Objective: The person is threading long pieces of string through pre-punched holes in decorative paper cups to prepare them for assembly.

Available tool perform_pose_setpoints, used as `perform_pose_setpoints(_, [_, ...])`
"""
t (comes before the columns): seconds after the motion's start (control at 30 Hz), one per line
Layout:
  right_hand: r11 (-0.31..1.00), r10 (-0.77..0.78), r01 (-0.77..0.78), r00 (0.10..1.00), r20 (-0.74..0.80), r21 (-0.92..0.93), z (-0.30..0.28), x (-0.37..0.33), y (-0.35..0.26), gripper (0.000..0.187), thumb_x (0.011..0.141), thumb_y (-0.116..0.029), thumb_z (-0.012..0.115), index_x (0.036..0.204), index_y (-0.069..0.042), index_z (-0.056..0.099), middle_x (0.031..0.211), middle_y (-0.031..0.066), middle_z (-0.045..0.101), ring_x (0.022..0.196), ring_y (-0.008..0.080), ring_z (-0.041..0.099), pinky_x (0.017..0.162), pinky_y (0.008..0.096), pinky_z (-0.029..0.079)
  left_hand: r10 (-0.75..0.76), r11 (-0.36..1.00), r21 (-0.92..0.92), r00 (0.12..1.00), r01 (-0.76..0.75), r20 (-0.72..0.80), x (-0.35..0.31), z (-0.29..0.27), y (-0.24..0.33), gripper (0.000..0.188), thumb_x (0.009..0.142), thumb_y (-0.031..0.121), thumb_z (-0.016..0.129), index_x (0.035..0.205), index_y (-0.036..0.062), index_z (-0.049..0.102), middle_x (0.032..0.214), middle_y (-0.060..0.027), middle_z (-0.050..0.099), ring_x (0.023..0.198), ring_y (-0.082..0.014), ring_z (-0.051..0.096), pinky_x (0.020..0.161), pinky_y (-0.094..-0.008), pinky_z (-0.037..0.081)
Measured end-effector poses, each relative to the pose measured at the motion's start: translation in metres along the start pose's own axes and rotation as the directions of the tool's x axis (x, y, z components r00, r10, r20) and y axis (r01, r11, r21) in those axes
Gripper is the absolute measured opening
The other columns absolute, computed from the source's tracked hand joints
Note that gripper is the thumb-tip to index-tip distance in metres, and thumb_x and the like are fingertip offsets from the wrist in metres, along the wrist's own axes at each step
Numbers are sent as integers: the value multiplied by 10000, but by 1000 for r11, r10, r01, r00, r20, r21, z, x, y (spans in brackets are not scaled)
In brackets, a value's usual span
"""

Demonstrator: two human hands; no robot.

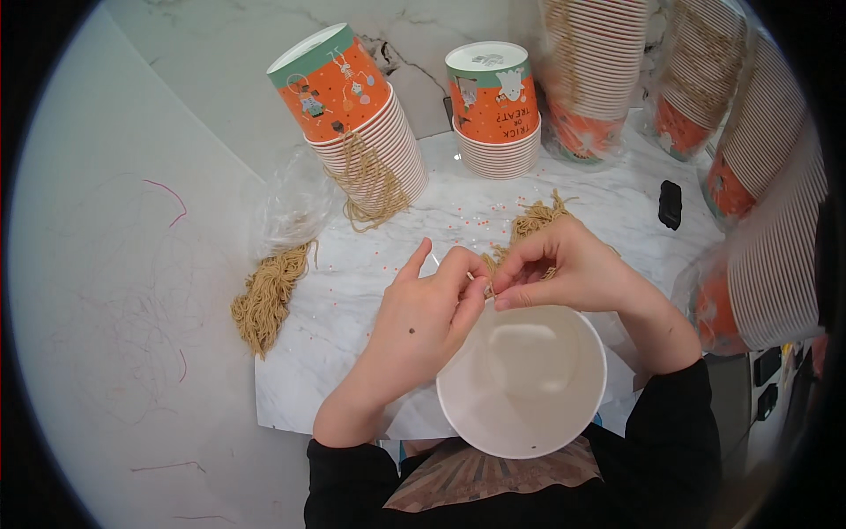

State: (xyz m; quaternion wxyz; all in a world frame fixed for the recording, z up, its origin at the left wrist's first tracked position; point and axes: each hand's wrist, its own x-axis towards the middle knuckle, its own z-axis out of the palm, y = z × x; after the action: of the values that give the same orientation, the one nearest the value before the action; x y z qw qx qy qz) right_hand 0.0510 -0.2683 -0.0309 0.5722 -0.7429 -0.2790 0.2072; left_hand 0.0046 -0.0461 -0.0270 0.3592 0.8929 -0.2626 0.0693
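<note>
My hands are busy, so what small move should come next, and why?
Perhaps gently draw the tan cord snug: your left hand and right hand pinch close together at the paper bucket's far rim, and a short cord end seems to show by the left.

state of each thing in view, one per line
left hand: fingertips pinched beside the tub's rim
right hand: thumb and finger pinched there too
white tub: open, mouth up
left cup stack: nested upside down, cord draped over it
short cup stack: nested upside down
bagged cup stacks: wrapped in clear plastic
left cord bundle: lying loose
</note>
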Motion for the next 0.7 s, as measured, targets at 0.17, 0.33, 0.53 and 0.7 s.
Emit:
perform_pose_setpoints(0.17, [999,-28,28,1000,4,46,-1,1,0,99,841,-73,796,894,4,765,812,16,732,736,44,647,676,215,525,-31,999,28,998,29,60,1,-2,5,99,970,18,541,1068,26,559,942,-107,682,912,-272,675,1160,-443,348])
perform_pose_setpoints(0.33, [993,-110,108,993,39,38,1,0,2,79,849,-72,755,873,3,759,786,15,733,711,54,649,674,225,532,205,970,-162,971,-184,124,12,-3,-17,582,901,-95,460,1470,-19,369,1453,-173,461,1360,-277,494,1142,-380,377])
perform_pose_setpoints(0.53, [951,-303,307,946,117,-23,2,-1,2,83,846,-68,753,913,-21,767,796,14,738,725,80,669,695,243,535,160,725,-675,919,139,361,11,1,-24,671,914,-68,464,1552,31,282,1395,-162,516,1237,-243,584,1057,-368,453])
perform_pose_setpoints(0.7, [916,-385,398,908,164,-51,5,-3,0,108,844,-73,764,942,-29,759,845,39,744,758,122,688,715,264,536,128,771,-612,898,176,420,8,-6,-30,597,947,-1,535,1516,59,365,1137,-94,651,1000,-170,647,902,-315,507])
